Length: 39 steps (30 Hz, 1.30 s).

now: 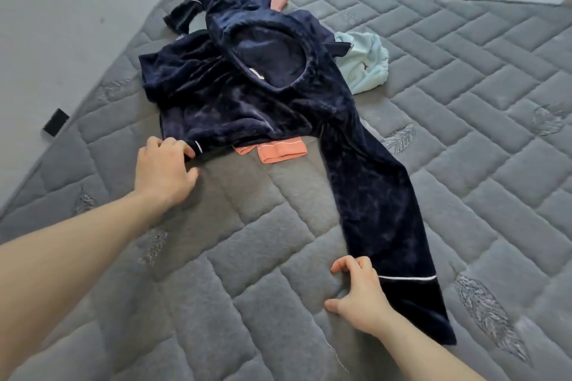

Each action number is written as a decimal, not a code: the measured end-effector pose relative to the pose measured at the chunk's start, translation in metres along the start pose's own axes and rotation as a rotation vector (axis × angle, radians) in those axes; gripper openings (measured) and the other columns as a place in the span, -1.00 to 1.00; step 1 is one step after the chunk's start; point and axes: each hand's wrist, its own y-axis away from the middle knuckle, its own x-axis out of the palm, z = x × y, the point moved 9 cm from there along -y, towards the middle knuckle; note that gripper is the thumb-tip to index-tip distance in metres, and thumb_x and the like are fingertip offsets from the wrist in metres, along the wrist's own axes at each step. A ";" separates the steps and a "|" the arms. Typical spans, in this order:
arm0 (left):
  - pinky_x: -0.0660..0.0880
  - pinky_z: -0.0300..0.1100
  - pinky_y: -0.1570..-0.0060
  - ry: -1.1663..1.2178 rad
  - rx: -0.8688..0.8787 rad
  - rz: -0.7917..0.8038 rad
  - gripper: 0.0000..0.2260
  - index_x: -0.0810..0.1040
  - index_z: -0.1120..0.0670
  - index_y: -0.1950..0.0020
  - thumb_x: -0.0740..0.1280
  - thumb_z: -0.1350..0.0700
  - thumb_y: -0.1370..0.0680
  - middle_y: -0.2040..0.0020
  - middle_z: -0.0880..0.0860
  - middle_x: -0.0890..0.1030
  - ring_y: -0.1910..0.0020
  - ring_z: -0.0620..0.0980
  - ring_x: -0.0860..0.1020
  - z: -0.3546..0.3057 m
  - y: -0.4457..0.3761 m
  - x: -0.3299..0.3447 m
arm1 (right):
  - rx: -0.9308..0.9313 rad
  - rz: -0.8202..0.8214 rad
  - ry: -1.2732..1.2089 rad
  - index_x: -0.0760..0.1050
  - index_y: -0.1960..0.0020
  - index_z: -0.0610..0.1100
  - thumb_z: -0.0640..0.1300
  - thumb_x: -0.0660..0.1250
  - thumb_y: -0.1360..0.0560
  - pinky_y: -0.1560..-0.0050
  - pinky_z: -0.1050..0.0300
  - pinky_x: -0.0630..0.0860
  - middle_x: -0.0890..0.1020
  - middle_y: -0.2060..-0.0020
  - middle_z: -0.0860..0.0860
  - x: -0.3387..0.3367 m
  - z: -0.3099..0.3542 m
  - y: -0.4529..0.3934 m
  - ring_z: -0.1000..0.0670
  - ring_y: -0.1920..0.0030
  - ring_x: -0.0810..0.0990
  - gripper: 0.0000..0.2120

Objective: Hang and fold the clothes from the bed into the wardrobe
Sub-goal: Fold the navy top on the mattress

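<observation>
place: home bedroom | evidence: bare quilted grey mattress (402, 102), heaped clothes (247, 86), plain walls (62, 9)

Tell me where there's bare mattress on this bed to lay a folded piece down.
Bare mattress lies between the left hand and right hand, beside the navy velvet trousers. The right side, beyond the pale blue garment, is bare too. The far left corner is crowded: navy bundle over the coral garment.
</observation>
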 end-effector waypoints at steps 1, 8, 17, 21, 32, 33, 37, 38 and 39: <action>0.41 0.12 -0.12 0.073 0.081 -0.103 -0.85 0.63 0.03 0.02 0.51 0.16 -0.45 0.04 0.06 0.67 -0.06 0.18 0.46 -0.009 0.010 -0.027 | 0.021 0.018 -0.025 0.40 -0.09 0.22 -0.05 0.58 -0.32 -0.04 0.29 0.42 0.31 -0.13 0.23 -0.004 0.001 0.001 0.18 -0.17 0.35 -0.51; 0.29 -0.11 -0.05 0.279 0.534 -0.205 -0.70 0.33 -0.05 0.25 0.37 0.30 -0.37 0.30 -0.14 0.44 0.13 0.01 0.41 -0.101 0.115 -0.205 | 0.182 0.024 -0.206 0.45 -0.26 0.07 0.06 0.55 -0.44 0.05 0.27 0.48 0.53 -0.15 0.10 -0.054 0.024 0.094 0.14 -0.05 0.58 -0.54; 0.27 -0.35 0.29 0.687 0.422 0.065 -0.74 0.37 -0.08 0.25 0.35 0.26 -0.39 0.31 -0.18 0.49 0.28 -0.16 0.45 -0.228 0.231 -0.435 | -0.039 -0.002 -0.410 0.47 -0.20 0.24 0.20 0.62 -0.22 0.16 0.41 0.51 0.61 -0.14 0.17 -0.165 0.162 0.332 0.12 0.01 0.65 -0.39; 0.33 -0.22 0.26 0.817 0.328 0.149 -0.77 0.44 -0.09 0.25 0.37 0.23 -0.42 0.27 -0.15 0.53 0.37 -0.19 0.42 -0.281 0.276 -0.501 | -0.185 -0.023 -0.377 0.35 -0.34 0.32 0.37 0.63 -0.14 -0.05 0.32 0.55 0.53 -0.22 0.29 -0.201 0.195 0.422 0.27 -0.11 0.57 -0.14; 0.53 -0.26 0.19 0.624 0.691 0.551 -0.60 0.56 -0.17 -0.06 0.56 0.18 -0.34 0.06 -0.17 0.66 0.24 -0.23 0.58 -0.364 0.395 -0.558 | -0.454 -0.252 -0.240 0.32 -0.44 0.42 -0.03 0.65 -0.30 0.08 0.29 0.53 0.52 -0.23 0.42 -0.336 0.206 0.543 0.25 -0.10 0.55 -0.14; 0.56 -0.25 0.16 0.651 0.684 0.527 -0.58 0.56 -0.17 -0.07 0.58 0.17 -0.33 0.07 -0.16 0.67 0.21 -0.21 0.60 -0.363 0.397 -0.562 | -0.488 -0.222 -0.178 0.44 -0.35 0.40 -0.02 0.62 -0.32 0.09 0.29 0.51 0.61 -0.12 0.36 -0.338 0.217 0.546 0.24 -0.07 0.58 -0.29; 0.60 -0.21 0.10 0.852 0.501 0.365 -0.47 0.52 -0.24 -0.16 0.58 0.12 -0.28 0.03 -0.12 0.63 0.14 -0.11 0.64 -0.326 0.404 -0.557 | -0.596 -0.184 -0.250 0.62 0.10 0.09 -0.18 0.45 -0.48 0.08 0.23 0.44 0.64 0.24 0.15 -0.337 0.244 0.558 0.19 0.17 0.54 -0.84; 0.59 -0.23 0.05 0.882 0.444 0.347 -0.41 0.48 -0.25 -0.21 0.59 0.08 -0.26 -0.02 -0.14 0.60 0.08 -0.12 0.64 -0.313 0.412 -0.545 | -0.600 -0.198 -0.315 0.59 0.14 0.09 -0.21 0.42 -0.48 0.09 0.23 0.43 0.61 0.26 0.16 -0.340 0.246 0.562 0.17 0.17 0.53 -0.82; 0.57 -0.26 0.00 0.878 0.389 0.336 -0.37 0.45 -0.26 -0.23 0.59 0.02 -0.23 -0.05 -0.18 0.59 0.01 -0.15 0.63 -0.302 0.420 -0.528 | -0.606 -0.208 -0.366 0.56 0.17 0.08 -0.22 0.39 -0.46 0.11 0.23 0.42 0.59 0.27 0.16 -0.343 0.250 0.566 0.15 0.18 0.51 -0.81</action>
